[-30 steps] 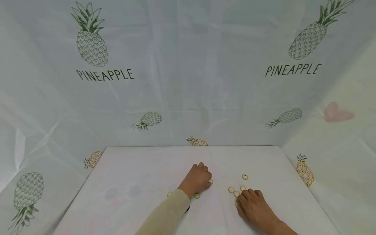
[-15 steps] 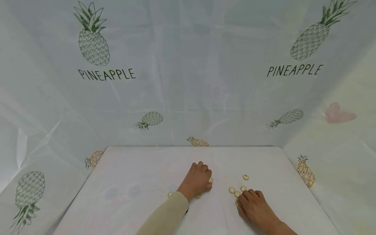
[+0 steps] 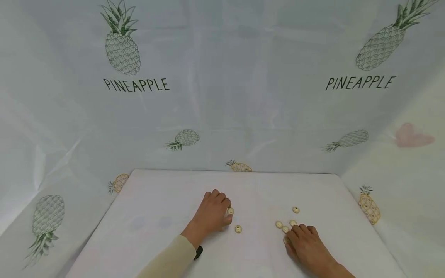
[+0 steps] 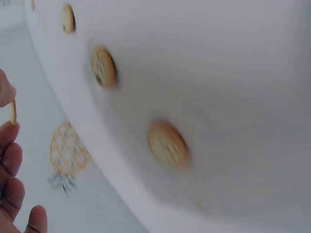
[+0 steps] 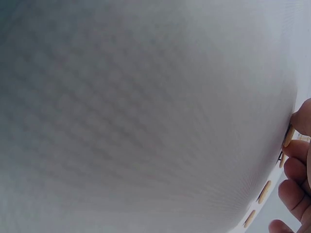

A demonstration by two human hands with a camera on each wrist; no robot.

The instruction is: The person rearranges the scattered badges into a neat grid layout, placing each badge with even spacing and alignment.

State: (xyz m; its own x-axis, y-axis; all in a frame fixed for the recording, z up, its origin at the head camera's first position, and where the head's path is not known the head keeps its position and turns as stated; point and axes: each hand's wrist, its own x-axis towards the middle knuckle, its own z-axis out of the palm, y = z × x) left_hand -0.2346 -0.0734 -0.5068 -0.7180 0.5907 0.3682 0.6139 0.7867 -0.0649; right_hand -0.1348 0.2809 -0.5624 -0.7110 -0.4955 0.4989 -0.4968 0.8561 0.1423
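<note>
In the head view, my left hand (image 3: 211, 213) is over the middle of the table and pinches a small round tan disc (image 3: 230, 211) between thumb and fingertips. The left wrist view shows this disc (image 4: 13, 112) edge-on, lifted off the table. A second disc (image 3: 238, 229) with a dark mark lies just right of that hand. My right hand (image 3: 307, 246) rests low on the table and pinches another disc (image 3: 286, 240), partly hidden by the fingers. Close beyond it lie several more discs (image 3: 285, 229), flat and near one another; one disc (image 3: 296, 209) sits a little farther back.
A white-covered table (image 3: 167, 193) spans the front, its far edge against a hanging sheet (image 3: 236, 96) printed with pineapples. In the left wrist view, discs with dark lines (image 4: 168, 144) lie spread across the surface. A dark band (image 3: 198, 252) sits at the left wrist.
My left hand has moved left with its disc, uncovering the disc to its right. The disc earlier seen left of the forearm is hidden now. My right hand stays in place.
</note>
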